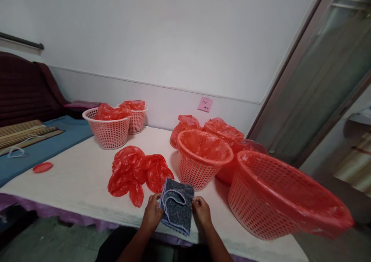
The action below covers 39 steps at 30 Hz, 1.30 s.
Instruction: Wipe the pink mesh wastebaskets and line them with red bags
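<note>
A folded grey cloth (177, 206) with a pale edge lies at the near edge of the white table (81, 177). My left hand (152, 212) pinches its left side, fingers closed on the fabric. On the cloth's right side, my right hand (201, 211) grips it the same way. Just beyond the cloth lie crumpled red plastic bags (136, 173). Behind it stands a pink basket (203, 159) lined with a red bag.
A large lined basket (278, 196) sits at the near right. More lined baskets (228, 134) stand behind. Two baskets with bags, one large (108, 128) and one smaller (136, 117), stand at the back left. A red lid (42, 167) lies on blue cloth. A glass door is on the right.
</note>
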{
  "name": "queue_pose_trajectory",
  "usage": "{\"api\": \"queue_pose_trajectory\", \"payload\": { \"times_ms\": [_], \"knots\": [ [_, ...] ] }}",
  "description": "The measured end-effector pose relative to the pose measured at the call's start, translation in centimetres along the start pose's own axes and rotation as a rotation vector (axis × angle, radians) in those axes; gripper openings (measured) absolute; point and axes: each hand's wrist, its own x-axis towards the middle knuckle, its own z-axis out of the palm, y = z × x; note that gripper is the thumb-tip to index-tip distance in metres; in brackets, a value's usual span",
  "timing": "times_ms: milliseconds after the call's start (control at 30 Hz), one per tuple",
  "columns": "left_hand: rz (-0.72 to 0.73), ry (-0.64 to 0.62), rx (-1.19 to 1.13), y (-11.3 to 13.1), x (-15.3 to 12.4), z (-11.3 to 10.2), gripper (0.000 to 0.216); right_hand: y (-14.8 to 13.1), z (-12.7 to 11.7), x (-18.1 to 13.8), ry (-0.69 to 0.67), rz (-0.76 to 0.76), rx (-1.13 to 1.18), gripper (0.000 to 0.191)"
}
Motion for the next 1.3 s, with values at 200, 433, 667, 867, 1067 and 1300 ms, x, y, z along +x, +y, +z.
{"api": "queue_pose_trajectory", "payload": {
  "times_ms": [200,433,667,867,1067,1300],
  "knots": [
    [0.049,0.134,0.126,1.8,-0.8,0.5,0.013,-0.5,0.0,-0.7,0.009,0.000,-0.014,0.032],
    [0.215,0.105,0.270,3.9,-1.6,0.1,0.009,-2.5,-0.1,-2.4,-0.050,-0.034,0.001,0.040],
    [0.338,-0.089,0.280,4.2,-2.6,1.5,0.024,-4.8,2.1,-4.3,-0.265,-0.119,-0.090,0.031],
    [0.427,-0.266,0.161,4.6,-3.4,2.3,0.039,-3.2,3.4,-3.3,-0.198,0.001,-0.197,0.050],
    [0.372,-0.151,0.222,4.8,-2.5,1.1,0.035,-2.3,2.9,-2.0,-0.273,-0.015,-0.234,0.022],
    [0.259,-0.066,0.416,3.0,3.6,-2.4,0.045,-2.7,2.8,-1.6,-0.298,-0.005,-0.294,0.023]
  ]
}}
